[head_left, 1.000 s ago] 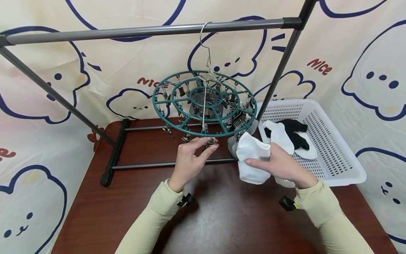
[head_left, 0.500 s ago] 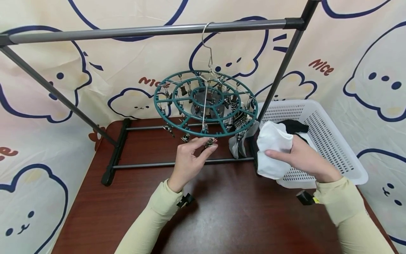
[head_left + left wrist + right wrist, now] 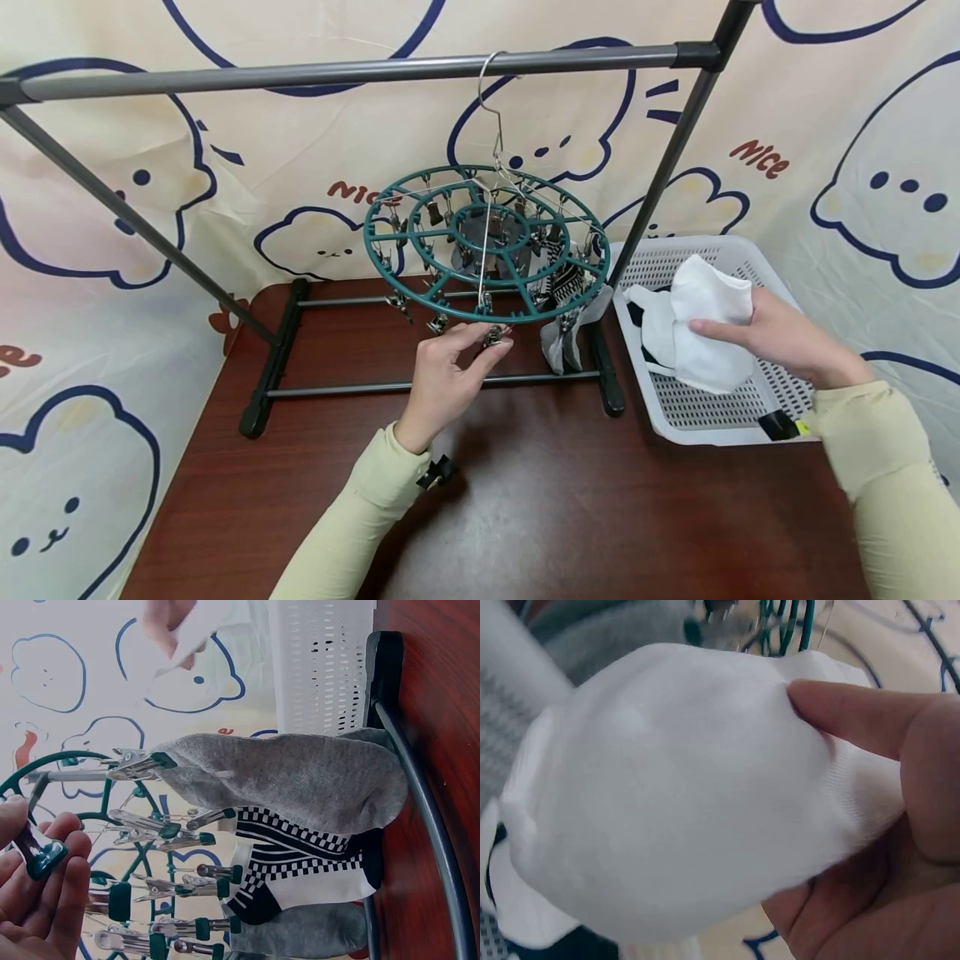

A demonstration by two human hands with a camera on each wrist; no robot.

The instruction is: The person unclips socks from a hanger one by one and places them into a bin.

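My left hand (image 3: 446, 379) pinches a metal clothespin with green tips (image 3: 43, 856) between thumb and fingers, at the near rim of a round green clip hanger (image 3: 366, 233). Over the white basket (image 3: 712, 437), my right hand (image 3: 787, 337) grips a white sock (image 3: 714, 358) by its cuff, thumb on top; the right wrist view shows the sock's body (image 3: 667, 787) spread out beyond the fingers. Grey socks (image 3: 277, 780) and a black-and-white patterned sock (image 3: 315, 877) hang from clips on the hanger's right side. White and black socks below are partly hidden by the held one.
A grey metal rack (image 3: 300, 77) stands on the brown table (image 3: 525, 500), and the hanger's hook (image 3: 480, 87) sits over its top bar. Its black foot (image 3: 612, 396) is beside the basket. Several other clips (image 3: 438, 323) dangle from the ring. A cartoon-printed sheet (image 3: 300, 167) lies behind.
My right hand has carried the white sock rightward, from beside the hanger to over the basket. The left hand keeps its hold on the clip, nearly still.
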